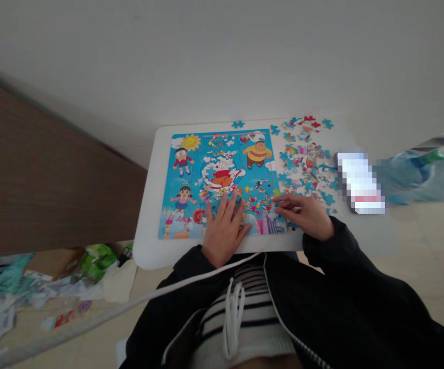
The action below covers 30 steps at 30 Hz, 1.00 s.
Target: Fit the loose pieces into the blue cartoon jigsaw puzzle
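A blue cartoon jigsaw puzzle (183,185) lies on a small white table, with printed figures around its edge and a colourful middle. My left hand (224,225) rests flat on its lower middle with the fingers spread, covering part of the picture. At the puzzle's right edge, my right hand (306,212) is closed in a pinch, thumb and fingertips together over the lower right part. It seems to hold a small puzzle piece, mostly hidden by the fingers. Many loose puzzle pieces (309,159) are scattered to the right of the puzzle, some close behind my right hand.
One loose blue piece (237,124) lies above the puzzle. A blurred-out phone (361,183) is on the right of the white table (148,205). Beyond it stands a clear plastic bottle (429,177). A white cable (160,293) crosses in front of me; bags and papers (64,284) litter the floor at left.
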Each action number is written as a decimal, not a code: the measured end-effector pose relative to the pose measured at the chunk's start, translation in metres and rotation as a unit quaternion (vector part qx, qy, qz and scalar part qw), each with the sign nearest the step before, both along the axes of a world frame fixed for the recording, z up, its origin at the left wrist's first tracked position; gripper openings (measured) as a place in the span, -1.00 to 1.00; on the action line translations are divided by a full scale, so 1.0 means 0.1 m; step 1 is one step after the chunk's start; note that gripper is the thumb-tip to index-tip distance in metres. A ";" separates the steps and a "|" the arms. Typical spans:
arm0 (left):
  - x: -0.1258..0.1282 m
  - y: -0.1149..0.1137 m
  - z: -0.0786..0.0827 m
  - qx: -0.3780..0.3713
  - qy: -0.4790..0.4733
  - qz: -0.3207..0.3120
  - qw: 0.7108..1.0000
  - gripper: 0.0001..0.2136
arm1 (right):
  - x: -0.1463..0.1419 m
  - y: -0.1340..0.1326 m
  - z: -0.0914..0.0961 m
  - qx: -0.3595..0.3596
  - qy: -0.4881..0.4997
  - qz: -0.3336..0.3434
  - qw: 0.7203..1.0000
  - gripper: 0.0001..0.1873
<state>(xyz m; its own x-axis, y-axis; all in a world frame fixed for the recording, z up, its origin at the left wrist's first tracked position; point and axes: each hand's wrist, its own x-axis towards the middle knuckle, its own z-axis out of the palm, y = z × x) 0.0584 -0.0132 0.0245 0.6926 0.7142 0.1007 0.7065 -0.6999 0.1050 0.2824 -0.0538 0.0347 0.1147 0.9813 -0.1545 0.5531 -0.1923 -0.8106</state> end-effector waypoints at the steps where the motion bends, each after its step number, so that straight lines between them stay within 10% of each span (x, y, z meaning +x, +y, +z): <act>1: -0.01 0.00 0.01 0.004 -0.001 0.007 1.000 -0.55 | -0.01 0.00 0.00 0.000 0.009 -0.003 1.000 -0.72; 15: -0.13 -0.22 -0.02 0.074 -0.160 -0.115 0.978 -0.84 | -0.03 -0.01 -0.03 -0.003 0.070 -0.014 0.997 -0.70; 30: -0.44 -0.33 0.03 0.180 -0.324 0.082 0.925 -0.53 | -0.01 -0.02 -0.07 0.036 -0.006 -0.061 0.997 -0.72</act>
<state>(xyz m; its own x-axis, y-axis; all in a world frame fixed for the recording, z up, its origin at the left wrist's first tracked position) 0.0146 -0.0458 0.0277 0.2886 0.6441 0.7084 0.6760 -0.6610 0.3256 0.2814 -0.0556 0.0275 0.2347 0.9686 -0.0816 0.5387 -0.1995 -0.8185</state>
